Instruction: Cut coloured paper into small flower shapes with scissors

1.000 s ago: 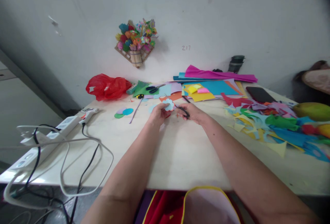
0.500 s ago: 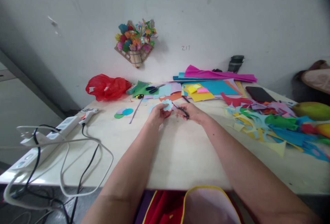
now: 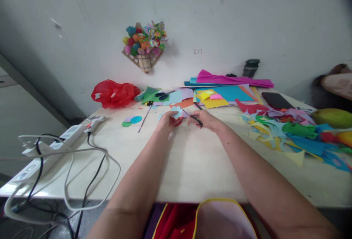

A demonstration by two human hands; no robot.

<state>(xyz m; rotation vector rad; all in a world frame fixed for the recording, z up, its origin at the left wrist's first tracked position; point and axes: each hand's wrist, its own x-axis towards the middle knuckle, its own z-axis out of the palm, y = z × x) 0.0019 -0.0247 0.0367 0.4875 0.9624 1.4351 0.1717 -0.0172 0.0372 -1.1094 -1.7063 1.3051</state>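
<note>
My left hand (image 3: pixel 168 120) is closed on a light blue paper flower (image 3: pixel 178 112), the thumb pressing on its face. Orange-red paper (image 3: pixel 178 123) shows just under the flower's edge. In my right hand (image 3: pixel 206 119) are dark-handled scissors (image 3: pixel 195 120), fingers through the handles, the blades pointing left at the flower's right edge. Whether the blades touch the paper I cannot make out. Behind the hands lies an orange paper sheet (image 3: pixel 187 102). To the left are a blue paper circle (image 3: pixel 136 119) and a thin purple strip (image 3: pixel 145 118).
Paper scraps (image 3: pixel 286 132) cover the table's right side, near a phone (image 3: pixel 277 100) and a yellow-green fruit (image 3: pixel 332 118). At the back lie coloured sheets (image 3: pixel 233 93), a second pair of scissors (image 3: pixel 164 94) and a red plastic bag (image 3: pixel 115 93). A power strip (image 3: pixel 52 152) with loose cables runs along the left edge.
The paper flower has turned slightly in my left hand, and more of the red paper beneath shows. My right hand with the scissors has shifted only a little.
</note>
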